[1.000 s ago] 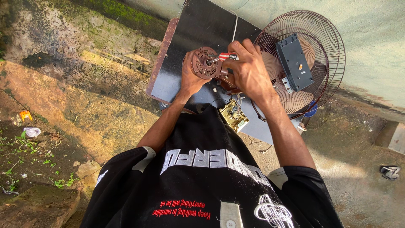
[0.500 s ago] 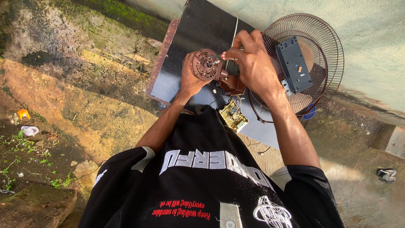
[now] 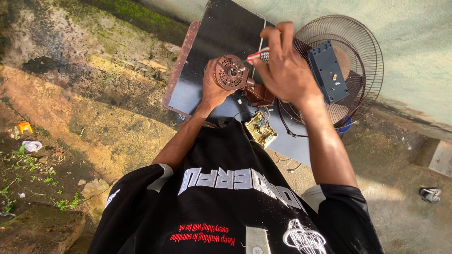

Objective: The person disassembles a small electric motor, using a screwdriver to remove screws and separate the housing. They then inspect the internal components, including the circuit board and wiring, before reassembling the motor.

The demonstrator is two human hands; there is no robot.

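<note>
- Left hand (image 3: 214, 91) is wrapped around the round brown fan motor (image 3: 231, 72) from behind, holding it up over the dark flat board (image 3: 207, 51). I mostly see the wrist and the back of the hand, the fingers are hidden by the motor.
- Right hand (image 3: 282, 70) is closed on a screwdriver with a red and white handle (image 3: 258, 56). The tip points at the middle of the motor face, but I can't tell if it actually sits in a screw, way too small.
- A darker brown piece hangs off the motor just below the right hand, half covered by it.
- Small yellowish circuit board (image 3: 261, 128) lies near the person's black shirt, thin wires beside it, hard to follow.
- Round wire fan guard (image 3: 358, 56) lies to the right with a dark grey rectangular box (image 3: 328, 71) on it. A blue thing peeks out under the guard's lower rim, mostly hidden.
- Ground around is mossy concrete and dirt.
</note>
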